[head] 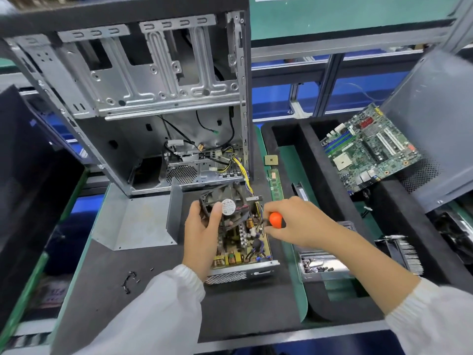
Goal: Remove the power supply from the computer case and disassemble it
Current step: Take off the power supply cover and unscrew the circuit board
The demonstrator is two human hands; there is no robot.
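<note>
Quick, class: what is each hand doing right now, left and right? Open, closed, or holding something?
Left hand: holding the black fan lifted off the power supply.
Right hand: holding an orange-handled screwdriver.

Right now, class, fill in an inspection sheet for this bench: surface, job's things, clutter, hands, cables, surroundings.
Surface: dark mat on the bench.
Job's things: opened power supply, board exposed; its cover lies beside it; fan lifted.
Clutter: loose screws on the mat.
Hands: left hand holds the fan; right hand grips an orange-handled screwdriver.
Cables: yellow wires run from the computer case to the supply.
Surroundings: motherboard, screw tray.
</note>
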